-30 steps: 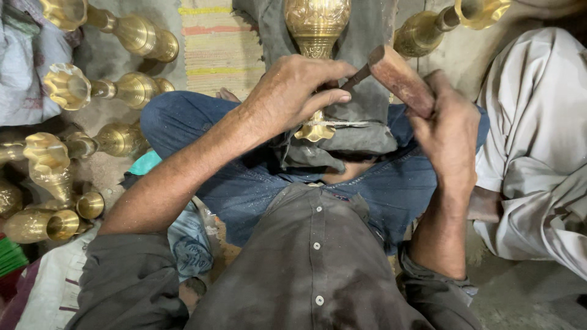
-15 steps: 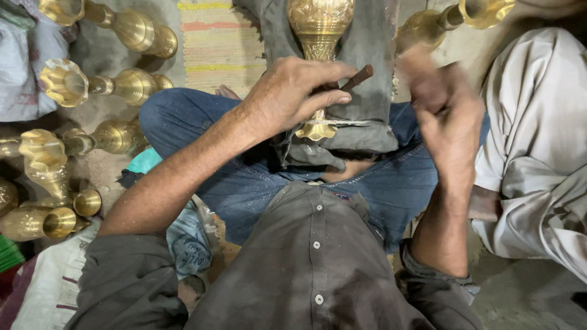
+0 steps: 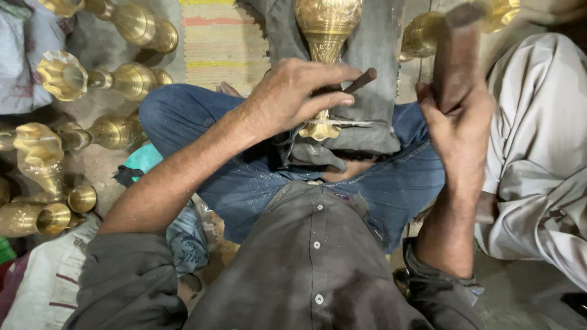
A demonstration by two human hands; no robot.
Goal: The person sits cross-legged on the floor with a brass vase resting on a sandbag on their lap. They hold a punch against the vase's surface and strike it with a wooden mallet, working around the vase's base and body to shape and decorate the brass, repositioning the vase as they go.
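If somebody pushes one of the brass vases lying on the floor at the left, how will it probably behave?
The brass vase lies on its side and its body is round, so it would probably roll, likely in a curve since the flared mouth is wider. It looks like rigid metal, so probably stiff and rather heavy. Its polished surface may be slippery.

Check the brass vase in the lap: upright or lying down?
Lying down. The brass vase rests lengthwise on grey cloth across the knees, foot toward the body. The left hand holds a punch against it.
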